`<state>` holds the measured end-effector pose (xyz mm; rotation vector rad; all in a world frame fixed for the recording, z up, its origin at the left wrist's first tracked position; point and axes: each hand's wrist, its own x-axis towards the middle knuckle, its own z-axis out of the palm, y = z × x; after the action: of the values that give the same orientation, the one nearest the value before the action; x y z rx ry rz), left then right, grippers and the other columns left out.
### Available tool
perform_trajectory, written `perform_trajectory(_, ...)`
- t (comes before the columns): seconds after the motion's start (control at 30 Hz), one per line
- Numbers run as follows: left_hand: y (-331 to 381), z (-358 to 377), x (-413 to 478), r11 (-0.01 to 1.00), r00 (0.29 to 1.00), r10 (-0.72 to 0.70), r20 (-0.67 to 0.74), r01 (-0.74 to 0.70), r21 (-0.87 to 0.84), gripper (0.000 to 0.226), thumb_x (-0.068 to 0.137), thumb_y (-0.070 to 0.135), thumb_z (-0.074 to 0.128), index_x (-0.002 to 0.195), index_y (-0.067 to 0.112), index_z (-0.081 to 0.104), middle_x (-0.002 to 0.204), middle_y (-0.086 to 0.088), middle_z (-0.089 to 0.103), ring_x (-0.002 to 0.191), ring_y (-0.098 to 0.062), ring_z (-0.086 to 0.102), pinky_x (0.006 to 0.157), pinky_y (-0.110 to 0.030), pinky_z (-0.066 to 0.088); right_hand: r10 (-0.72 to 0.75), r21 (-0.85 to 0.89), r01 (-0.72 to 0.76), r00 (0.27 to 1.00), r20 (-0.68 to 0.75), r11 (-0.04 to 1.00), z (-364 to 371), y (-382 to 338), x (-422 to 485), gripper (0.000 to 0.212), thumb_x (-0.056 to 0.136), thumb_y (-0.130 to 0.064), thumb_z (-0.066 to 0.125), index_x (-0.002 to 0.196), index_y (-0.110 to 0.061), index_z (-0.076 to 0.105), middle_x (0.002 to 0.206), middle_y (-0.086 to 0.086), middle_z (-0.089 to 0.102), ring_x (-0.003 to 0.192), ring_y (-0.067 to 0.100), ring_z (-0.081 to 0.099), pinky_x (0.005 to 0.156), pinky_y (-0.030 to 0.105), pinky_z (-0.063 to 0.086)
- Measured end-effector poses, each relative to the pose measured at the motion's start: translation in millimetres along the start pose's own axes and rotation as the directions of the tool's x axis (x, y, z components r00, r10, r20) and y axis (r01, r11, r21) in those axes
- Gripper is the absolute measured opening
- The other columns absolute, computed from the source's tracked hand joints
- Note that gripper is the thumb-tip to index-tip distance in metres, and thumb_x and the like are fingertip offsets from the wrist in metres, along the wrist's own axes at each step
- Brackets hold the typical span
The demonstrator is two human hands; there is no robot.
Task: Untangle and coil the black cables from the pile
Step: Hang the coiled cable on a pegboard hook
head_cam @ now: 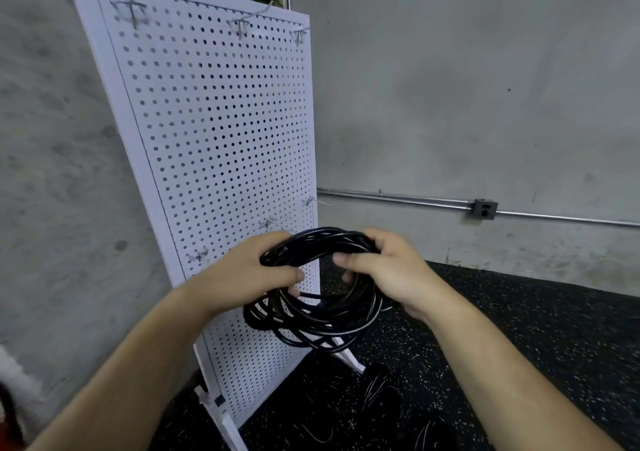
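One coil (318,294): we hold a black cable wound into many loops, in the air just in front of the lower part of the pegboard (214,132).
Left hand (249,274): our fingers curl round the coil's upper left side, thumb laid over the strands, gripping it.
Right hand (391,270): our fingers wrap the coil's upper right side, thumb stretched inward across the opening, and it grips too.
Loops: the upper strands lie close together, while the lower ones sag apart and cross, so we judge the winding nearly done but loose.
Pile (381,391): more black cables lie on the speckled floor (519,329) below and to the right of the pegboard's foot, too dark and blurred for us to count.
Hooks (133,12): the metal hooks on the pegboard carry nothing that we can see.
Done: by our judgement, one cable is freed and mostly coiled.
Left: tidying this coil, then the cables on the floor.
Writing: we read no brand, label or lettering anywhere, and the grey outlet box (485,209) on the wall right of the pegboard looks plain.
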<state>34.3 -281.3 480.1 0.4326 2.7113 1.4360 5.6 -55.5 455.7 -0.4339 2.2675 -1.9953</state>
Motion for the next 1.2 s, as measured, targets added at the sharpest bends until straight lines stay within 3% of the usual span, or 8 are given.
perform_trajectory(0.13, -8.6, 28.7, 11.6, 0.996, 0.984, -0.02, -0.174, 0.004, -0.093, 0.006, 0.095, 0.014, 0.068, 0.098, 0.019, 0.068, 0.067, 0.0, 0.068, 0.07, -0.023, 0.07, 0.076, -0.043, 0.056, -0.035, -0.091, 0.022, 0.989, -0.145, 0.996, 5.6, 8.0, -6.0, 0.007, 0.093, -0.019, 0.072, 0.093, -0.026, 0.07, 0.058, -0.014, 0.063, 0.065, 0.013, 0.062, 0.073, 0.035, 0.051)
perform_trajectory(0.27, -1.8, 58.6, 18.3, 0.993, 0.945, -0.02, -0.327, -0.018, -0.114, 0.006, 0.1, 0.021, 0.062, 0.099, 0.027, 0.063, 0.062, 0.012, 0.064, 0.061, 0.0, 0.064, 0.059, -0.016, 0.046, -0.094, -0.092, 0.067, 0.94, -0.328, 0.993, 15.7, 22.1, -3.3, 0.009, 0.096, -0.021, 0.066, 0.098, -0.029, 0.063, 0.074, -0.009, 0.064, 0.071, 0.014, 0.062, 0.075, 0.037, 0.054)
perform_trajectory(0.33, 2.2, 69.0, 17.5, 0.995, 0.93, -0.016, -0.366, -0.02, -0.094, 0.005, 0.101, 0.024, 0.058, 0.099, 0.028, 0.06, 0.069, 0.008, 0.066, 0.062, -0.002, 0.064, 0.059, -0.021, 0.047, -0.125, -0.109, 0.092, 0.925, -0.36, 0.99, 21.6, 27.8, -3.4, 0.008, 0.097, -0.021, 0.063, 0.097, -0.029, 0.06, 0.078, -0.007, 0.064, 0.069, 0.008, 0.059, 0.065, 0.023, 0.047)
perform_trajectory(0.53, 15.0, 37.5, -1.7, 0.992, 0.945, 0.002, -0.328, -0.042, -0.117, 0.01, 0.098, 0.029, 0.066, 0.105, 0.034, 0.062, 0.069, 0.006, 0.064, 0.061, -0.004, 0.065, 0.066, -0.02, 0.05, -0.192, -0.204, 0.14, 0.945, -0.265, 0.969, 23.9, 4.3, -1.8, 0.002, 0.096, -0.024, 0.063, 0.098, -0.025, 0.063, 0.083, -0.007, 0.067, 0.071, 0.003, 0.06, 0.061, 0.015, 0.043)
perform_trajectory(0.7, 36.8, -11.3, -33.0, 0.961, 0.947, 0.159, -0.28, -0.214, -0.175, 0.04, 0.092, 0.063, 0.058, 0.13, 0.068, 0.046, 0.095, 0.005, 0.074, 0.072, -0.01, 0.068, 0.072, -0.022, 0.052, -0.248, -0.204, 0.215, 0.956, -0.155, 0.955, 37.3, -35.5, 10.7, 0.007, 0.095, -0.018, 0.064, 0.094, -0.024, 0.065, 0.072, -0.021, 0.064, 0.07, -0.004, 0.056, 0.067, 0.017, 0.043)
perform_trajectory(0.8, 47.4, -38.0, -42.7, 0.952, 0.886, 0.263, -0.381, -0.302, -0.044, 0.046, 0.089, 0.057, 0.052, 0.13, 0.075, 0.042, 0.097, 0.012, 0.074, 0.07, -0.008, 0.067, 0.071, -0.024, 0.053, -0.269, -0.212, 0.238, 0.955, -0.128, 0.948, 54.1, -66.7, 25.3, 0.004, 0.095, -0.021, 0.066, 0.093, -0.021, 0.063, 0.073, -0.006, 0.064, 0.067, 0.008, 0.056, 0.068, 0.033, 0.048)
perform_trajectory(0.93, 62.5, -75.8, -54.2, 0.92, 0.795, 0.364, -0.485, -0.388, 0.054, 0.053, 0.088, 0.054, 0.052, 0.131, 0.079, 0.034, 0.087, 0.015, 0.072, 0.071, -0.014, 0.068, 0.074, -0.019, 0.055, -0.357, -0.244, 0.332, 0.932, -0.068, 0.911, 69.7, -119.8, 43.3, 0.008, 0.094, -0.024, 0.067, 0.096, -0.023, 0.06, 0.074, -0.008, 0.06, 0.059, 0.003, 0.052, 0.066, 0.03, 0.046)
perform_trajectory(1.2, 111.5, -155.1, -49.6, 0.875, 0.607, 0.465, -0.644, -0.426, 0.23, 0.039, 0.104, 0.019, 0.055, 0.124, 0.053, 0.062, 0.097, 0.023, 0.076, 0.071, 0.0, 0.066, 0.071, -0.017, 0.052, -0.513, -0.149, 0.513, 0.858, 0.041, 0.846, 98.1, -221.6, 76.0, 0.018, 0.086, -0.029, 0.075, 0.098, -0.025, 0.062, 0.078, -0.007, 0.064, 0.069, 0.011, 0.06, 0.072, 0.045, 0.053)
